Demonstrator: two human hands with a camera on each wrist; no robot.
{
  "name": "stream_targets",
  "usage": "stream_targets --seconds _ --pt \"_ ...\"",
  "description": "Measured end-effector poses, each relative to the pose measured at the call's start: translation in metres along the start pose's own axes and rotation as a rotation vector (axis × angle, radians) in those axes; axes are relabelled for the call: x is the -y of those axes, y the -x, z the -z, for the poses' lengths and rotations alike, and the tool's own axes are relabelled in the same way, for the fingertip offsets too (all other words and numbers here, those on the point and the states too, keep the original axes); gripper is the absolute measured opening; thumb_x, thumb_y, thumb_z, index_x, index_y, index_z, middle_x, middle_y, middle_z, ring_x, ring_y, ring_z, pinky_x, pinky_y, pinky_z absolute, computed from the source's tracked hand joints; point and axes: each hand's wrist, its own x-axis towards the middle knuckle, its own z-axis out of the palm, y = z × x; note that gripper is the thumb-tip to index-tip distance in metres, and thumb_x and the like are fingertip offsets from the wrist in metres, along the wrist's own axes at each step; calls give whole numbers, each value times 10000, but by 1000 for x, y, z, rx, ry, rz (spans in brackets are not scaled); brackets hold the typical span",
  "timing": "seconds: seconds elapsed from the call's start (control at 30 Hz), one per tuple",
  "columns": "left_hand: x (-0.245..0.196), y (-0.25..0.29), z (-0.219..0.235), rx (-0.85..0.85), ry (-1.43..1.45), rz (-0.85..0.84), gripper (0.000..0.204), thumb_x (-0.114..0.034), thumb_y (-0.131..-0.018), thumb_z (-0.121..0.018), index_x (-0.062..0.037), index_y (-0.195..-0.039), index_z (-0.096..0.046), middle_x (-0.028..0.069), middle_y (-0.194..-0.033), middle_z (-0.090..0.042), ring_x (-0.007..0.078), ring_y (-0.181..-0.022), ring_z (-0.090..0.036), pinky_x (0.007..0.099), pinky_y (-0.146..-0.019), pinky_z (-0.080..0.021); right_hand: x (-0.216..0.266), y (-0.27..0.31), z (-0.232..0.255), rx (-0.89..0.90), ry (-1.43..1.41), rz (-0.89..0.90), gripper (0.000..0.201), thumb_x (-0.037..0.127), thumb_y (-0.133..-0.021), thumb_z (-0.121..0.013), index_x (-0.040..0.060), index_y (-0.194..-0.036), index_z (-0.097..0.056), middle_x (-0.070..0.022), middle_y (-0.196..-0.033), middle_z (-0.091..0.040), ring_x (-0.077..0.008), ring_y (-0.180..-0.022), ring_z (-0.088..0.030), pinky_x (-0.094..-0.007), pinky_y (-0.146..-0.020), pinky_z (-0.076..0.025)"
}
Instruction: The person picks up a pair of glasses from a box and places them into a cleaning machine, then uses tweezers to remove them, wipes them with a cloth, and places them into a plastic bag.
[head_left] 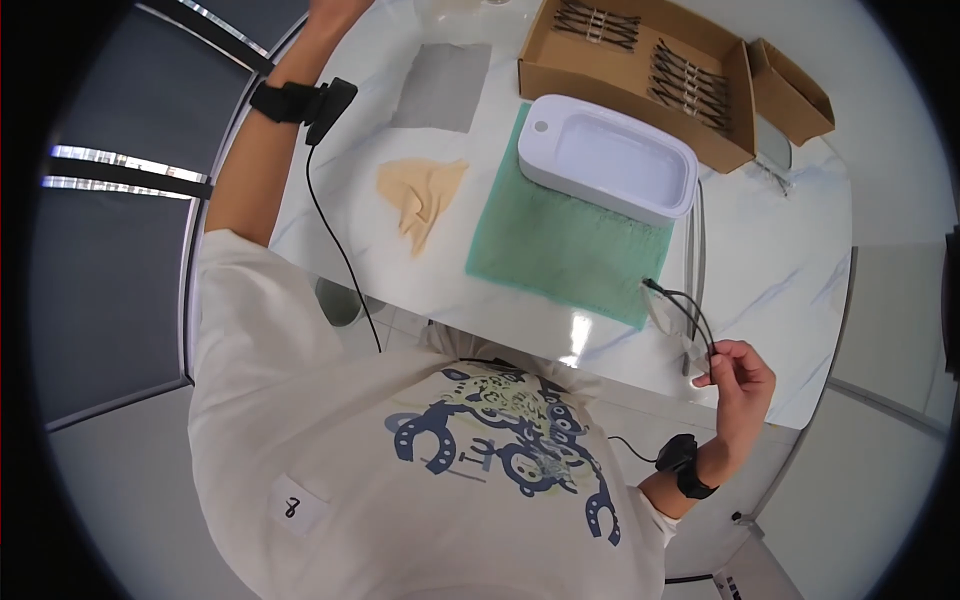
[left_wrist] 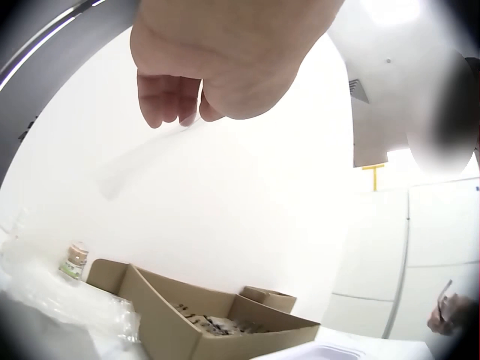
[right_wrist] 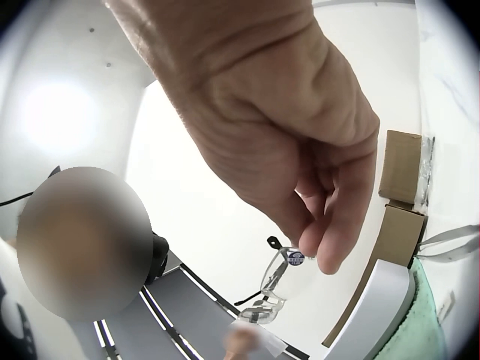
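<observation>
My right hand [head_left: 740, 378] pinches a pair of glasses [head_left: 690, 305] with dark temples, held over the table's front right edge. In the right wrist view, the glasses [right_wrist: 276, 271] hang from the fingertips, and a round dark sticker [right_wrist: 296, 257] shows on a clear lens. My left hand [head_left: 338, 14] is stretched out to the far left, mostly cut off by the top of the head view. In the left wrist view, the left hand [left_wrist: 225, 56] pinches a thin clear plastic bag [left_wrist: 131, 166] between thumb and fingers, and the bag hangs down from them.
A white tub [head_left: 610, 200] stands on a green mat [head_left: 570, 250]. Behind it, a cardboard box [head_left: 560, 75] holds several glasses, beside a smaller box [head_left: 800, 95]. Grey tweezers [head_left: 695, 240] lie right of the mat; grey cloth [head_left: 440, 88] and beige cloth [head_left: 425, 190] lie left. Clear bags [left_wrist: 67, 304] are heaped near a jar [left_wrist: 75, 260].
</observation>
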Motion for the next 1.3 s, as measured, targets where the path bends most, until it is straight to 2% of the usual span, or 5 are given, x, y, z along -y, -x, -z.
stream_targets --seconds 0.07,0.27,0.93,1.23,1.3 --pt "-29 32 16 106 120 15 128 -84 -874 -677 37 -897 -641 129 -752 -654 175 -703 -633 305 -650 -493 -7 7 -4 -94 -9 81 99 7 -941 -661 -53 -1018 -680 -44 -807 -644 -90 -681 -598 -254 -619 -572" --pt "-102 154 43 428 -202 -737 125 -48 -819 -719 4 -916 -660 94 -846 -637 222 -743 -640 341 -650 -514 -50 20 -10 -215 -18 165 140 46 -955 -666 -56 -1050 -677 -66 -867 -654 -112 -692 -606 -268 -590 -571" --pt "-128 227 17 829 186 -418 75 23 -788 -668 -38 -811 -630 56 -783 -631 210 -679 -609 291 -602 -481 -73 32 -8 -285 -53 177 110 40 -948 -671 -46 -1016 -677 -48 -858 -652 -80 -689 -593 -239 -591 -545" --pt "-123 233 -4 858 344 -400 117 22 -717 -657 -42 -790 -593 88 -913 -663 215 -854 -645 304 -741 -507 -60 25 -9 -265 -28 134 77 -1 -932 -662 -53 -989 -671 -56 -875 -642 -83 -713 -592 -236 -582 -540" --pt "-123 234 -4 1000 465 -223 146 32 -690 -642 -40 -774 -547 172 -1186 -667 235 -967 -669 315 -840 -485 -57 24 -11 -272 -14 120 70 -6 -930 -661 -55 -980 -669 -53 -870 -638 -83 -707 -589 -235 -582 -539"
